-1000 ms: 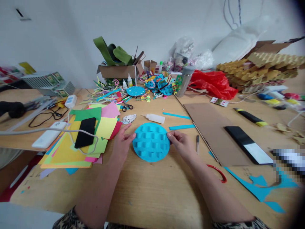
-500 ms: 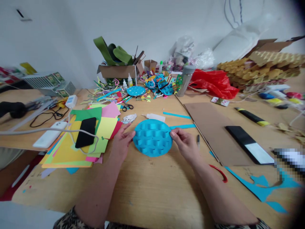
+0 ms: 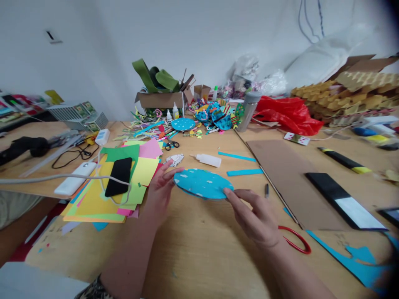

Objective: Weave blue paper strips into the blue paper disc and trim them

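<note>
A blue paper disc (image 3: 202,183) with small white patches is held above the table, tilted so that its patched face shows. My left hand (image 3: 163,182) pinches its left edge, and my right hand (image 3: 246,203) grips its right edge between thumb and fingers. The disc's other side is hidden. Beyond it lie a white glue bottle (image 3: 208,160), two blue paper strips (image 3: 245,172) and a white paper cut-out (image 3: 174,159). A second patched blue disc (image 3: 183,124) rests farther back.
Coloured paper (image 3: 90,201) and a black phone (image 3: 119,176) lie left. Cardboard (image 3: 280,178), a marker (image 3: 267,190) and a red scissor handle (image 3: 296,241) are right. Black-handled scissors (image 3: 171,144) and a metal bottle (image 3: 248,111) stand or lie behind. Someone's arm (image 3: 25,220) shows far left.
The disc has turned over from its side with curled paper loops to its patched side, and is now tilted flatter. My right hand has shifted its grip. The view has moved slightly.
</note>
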A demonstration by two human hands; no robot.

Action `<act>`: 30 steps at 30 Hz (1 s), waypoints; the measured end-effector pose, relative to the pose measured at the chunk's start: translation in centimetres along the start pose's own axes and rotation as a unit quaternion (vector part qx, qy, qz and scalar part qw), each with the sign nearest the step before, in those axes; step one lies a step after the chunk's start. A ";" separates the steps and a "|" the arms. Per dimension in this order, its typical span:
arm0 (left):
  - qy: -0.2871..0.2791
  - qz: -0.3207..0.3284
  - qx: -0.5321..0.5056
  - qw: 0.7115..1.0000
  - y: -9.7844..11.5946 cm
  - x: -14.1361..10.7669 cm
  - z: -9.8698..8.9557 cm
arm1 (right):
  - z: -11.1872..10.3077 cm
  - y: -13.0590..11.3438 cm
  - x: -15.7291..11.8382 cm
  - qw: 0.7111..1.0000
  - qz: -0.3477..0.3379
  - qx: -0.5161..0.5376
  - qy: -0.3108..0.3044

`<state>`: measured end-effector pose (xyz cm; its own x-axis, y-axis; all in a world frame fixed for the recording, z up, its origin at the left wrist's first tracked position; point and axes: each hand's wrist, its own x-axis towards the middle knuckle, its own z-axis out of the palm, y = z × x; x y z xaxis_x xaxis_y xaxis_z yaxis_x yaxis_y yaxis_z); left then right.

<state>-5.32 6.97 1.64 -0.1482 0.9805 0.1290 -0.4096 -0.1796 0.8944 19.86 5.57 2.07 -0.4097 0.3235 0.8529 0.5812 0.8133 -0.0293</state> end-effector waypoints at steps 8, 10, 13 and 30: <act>0.030 -0.017 -0.028 0.999 0.8 0.1 -0.2 | 0.4 -0.9 -0.2 0.999 0.029 0.021 -0.010; 0.034 -0.015 -0.028 0.999 0.8 0.0 -0.2 | 0.7 -0.8 -0.4 1.000 0.019 0.004 -0.004; 0.042 -0.011 -0.030 0.999 1.0 0.0 -0.1 | 1.2 -0.9 -0.4 1.000 0.016 -0.012 0.019; 0.078 -0.012 -0.047 0.996 1.4 0.3 -0.3 | 1.5 -0.5 -0.7 0.998 -0.012 0.057 -0.016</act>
<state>-6.19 6.99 2.77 -0.2721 0.9617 0.0326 -0.4963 -0.1693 0.8515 18.81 5.72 0.68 -0.4458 0.3172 0.8371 0.4881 0.8700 -0.0697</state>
